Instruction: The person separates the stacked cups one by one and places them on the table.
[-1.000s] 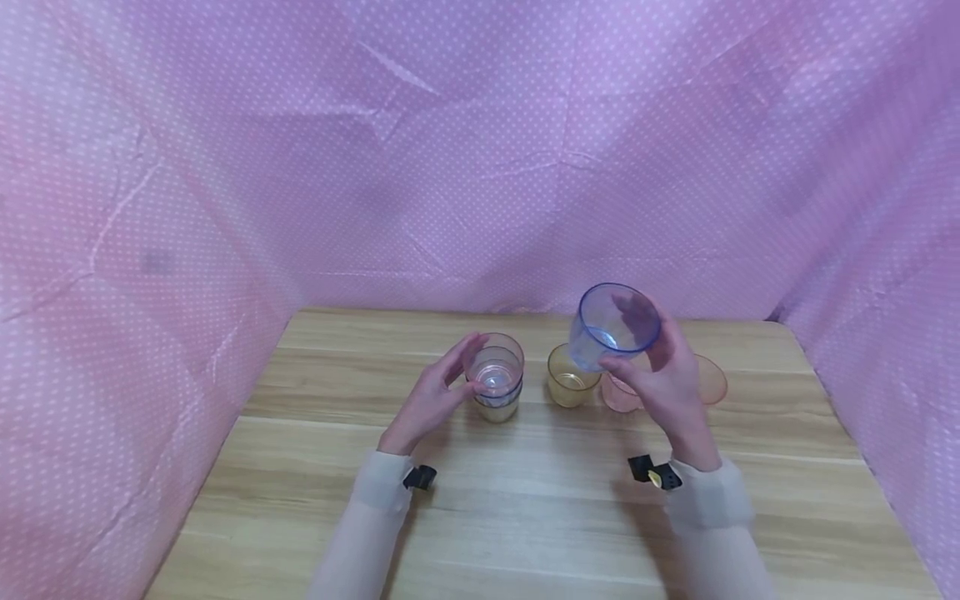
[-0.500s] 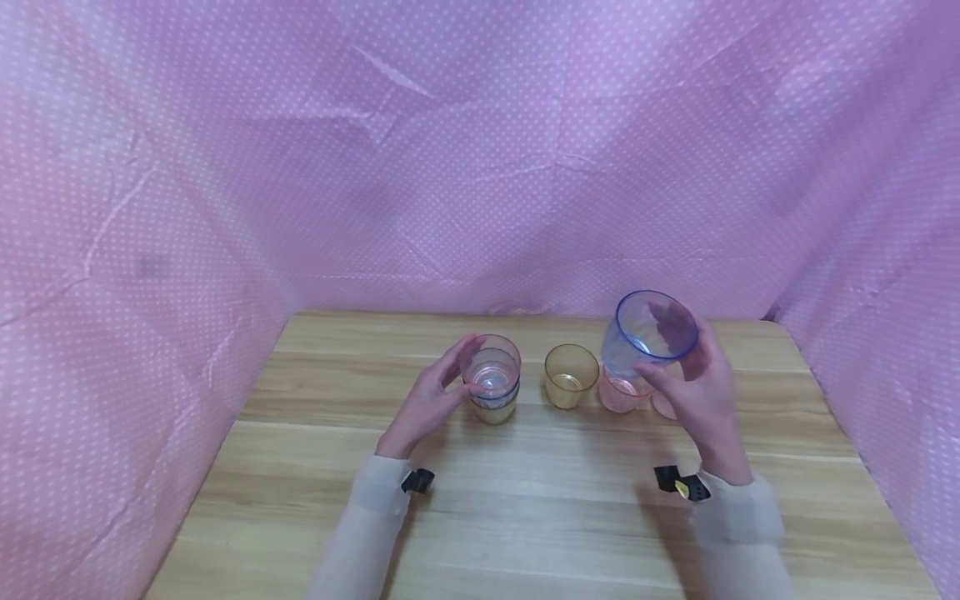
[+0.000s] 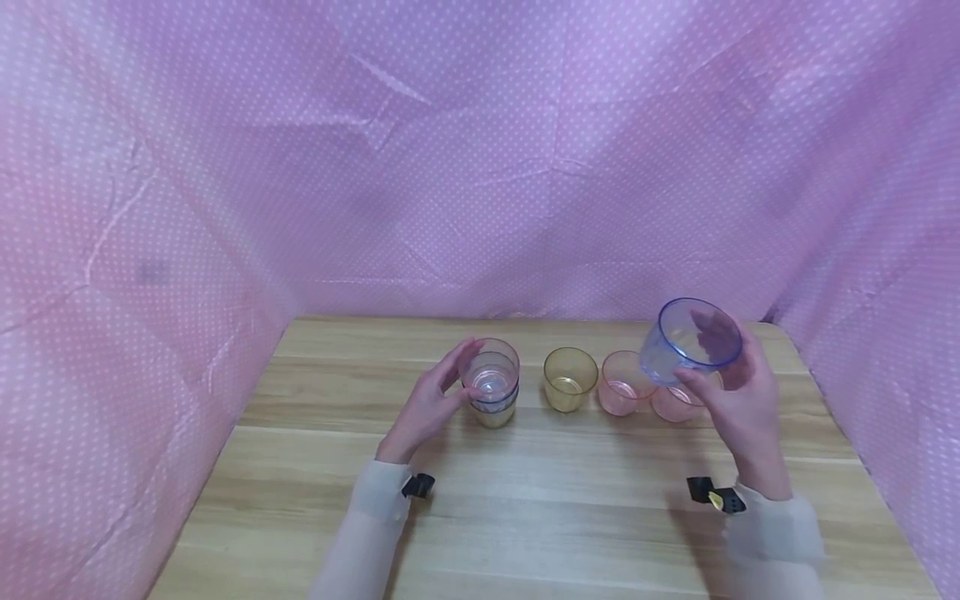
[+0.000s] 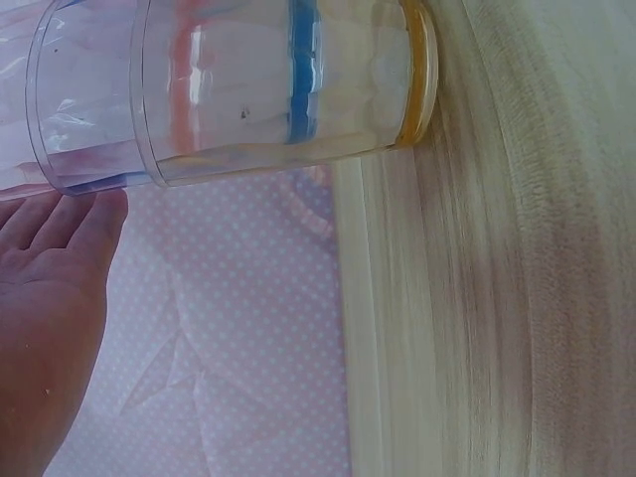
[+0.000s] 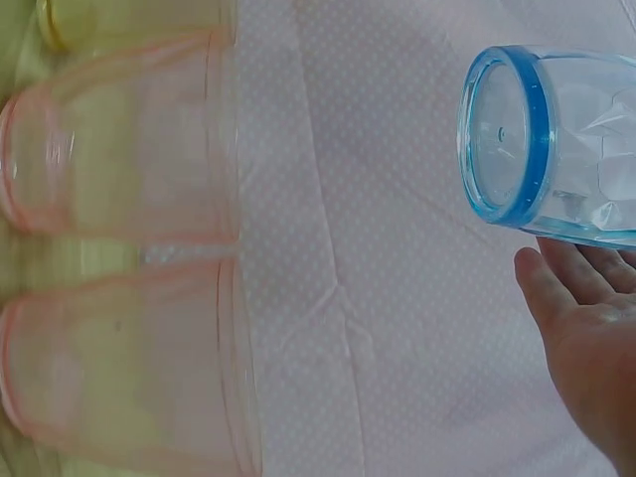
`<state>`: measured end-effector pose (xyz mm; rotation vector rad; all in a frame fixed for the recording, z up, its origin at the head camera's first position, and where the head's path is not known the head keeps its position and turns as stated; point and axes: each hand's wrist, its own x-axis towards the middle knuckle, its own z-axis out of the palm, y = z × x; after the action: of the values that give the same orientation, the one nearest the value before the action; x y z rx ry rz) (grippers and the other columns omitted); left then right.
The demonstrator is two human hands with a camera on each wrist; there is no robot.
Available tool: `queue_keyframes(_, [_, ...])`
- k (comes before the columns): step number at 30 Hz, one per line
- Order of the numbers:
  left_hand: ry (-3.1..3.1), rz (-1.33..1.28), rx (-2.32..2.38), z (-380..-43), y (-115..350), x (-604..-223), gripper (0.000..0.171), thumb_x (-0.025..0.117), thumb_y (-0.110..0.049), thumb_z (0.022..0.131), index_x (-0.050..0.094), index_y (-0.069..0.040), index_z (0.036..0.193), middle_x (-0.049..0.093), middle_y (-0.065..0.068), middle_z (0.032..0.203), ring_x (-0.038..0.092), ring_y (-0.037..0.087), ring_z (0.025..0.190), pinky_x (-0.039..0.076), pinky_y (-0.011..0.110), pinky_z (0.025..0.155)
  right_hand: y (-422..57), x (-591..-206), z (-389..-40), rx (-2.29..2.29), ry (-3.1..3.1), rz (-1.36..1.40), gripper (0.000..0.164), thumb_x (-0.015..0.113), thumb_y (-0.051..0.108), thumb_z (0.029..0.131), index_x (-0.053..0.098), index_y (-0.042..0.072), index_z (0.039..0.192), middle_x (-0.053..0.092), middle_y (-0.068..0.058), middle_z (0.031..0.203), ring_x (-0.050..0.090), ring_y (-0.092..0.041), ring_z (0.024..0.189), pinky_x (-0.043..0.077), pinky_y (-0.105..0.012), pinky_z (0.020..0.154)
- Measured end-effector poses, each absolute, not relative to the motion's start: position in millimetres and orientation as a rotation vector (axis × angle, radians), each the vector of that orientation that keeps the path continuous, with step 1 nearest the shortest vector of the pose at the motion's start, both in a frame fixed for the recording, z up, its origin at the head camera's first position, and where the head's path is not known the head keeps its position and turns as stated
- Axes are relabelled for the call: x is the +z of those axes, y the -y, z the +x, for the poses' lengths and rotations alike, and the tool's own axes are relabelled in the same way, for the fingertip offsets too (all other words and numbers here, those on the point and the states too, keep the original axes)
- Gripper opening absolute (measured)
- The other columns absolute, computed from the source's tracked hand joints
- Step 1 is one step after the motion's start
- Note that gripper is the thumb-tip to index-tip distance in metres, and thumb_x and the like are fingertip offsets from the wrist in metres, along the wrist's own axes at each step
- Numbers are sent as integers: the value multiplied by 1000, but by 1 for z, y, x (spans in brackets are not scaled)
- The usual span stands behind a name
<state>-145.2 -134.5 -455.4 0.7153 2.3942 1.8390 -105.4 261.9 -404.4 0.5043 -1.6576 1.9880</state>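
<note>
Holding a blue cup [image 3: 678,348] up in the air, the right hand [image 3: 742,408] has its thumb on the near side and its fingers round the other side, so the cup sits between them. Its open top faces up. Below it, two cups stand on the wooden table [image 3: 540,500]: a left pink cup [image 3: 619,393] and a right pink cup [image 3: 671,405], just beside each other. In the head view, the blue cup gets in the way and hides part of the right pink cup. Next to the left pink cup, toward the left hand [image 3: 426,404], is a yellow cup [image 3: 567,390]. Farther that way stands a tall stack of cups [image 3: 492,393], yellow at the bottom, blue in the middle and pink on top. The left hand holds this stack near its top, with the thumb on one side and the fingers on the other. Pink cloth [image 3: 450,208] with white dots hangs behind the table and at both sides.
</note>
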Motion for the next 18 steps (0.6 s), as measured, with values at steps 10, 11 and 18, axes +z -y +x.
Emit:
queue_keyframes(10, [-2380,680,1844,-143,134,-455,78,73,-1,94,34,-6,161,45,8,160,38,27,149,32,39,123,-287,-409,-103,2013,1591,476,76,69,-34,74,45,-16,144,59,-25,141,53,-30,133,44,-27,110])
queue_keyframes(11, [-2381,679,1842,-144,135,-455,78,73,-1,94,34,-6,161,45,7,160,38,27,149,32,40,123,-289,-409,-103,2018,1587,471,76,68,-35,74,45,-16,144,59,-25,142,53,-30,134,44,-27,110])
queue_keyframes(18, [-2383,683,1836,-146,135,-456,77,72,-1,94,34,-7,161,45,6,160,39,24,149,32,36,123,-302,-409,-100,2010,1575,428,75,69,-34,76,46,-15,144,58,-24,143,51,-30,136,44,-27,111])
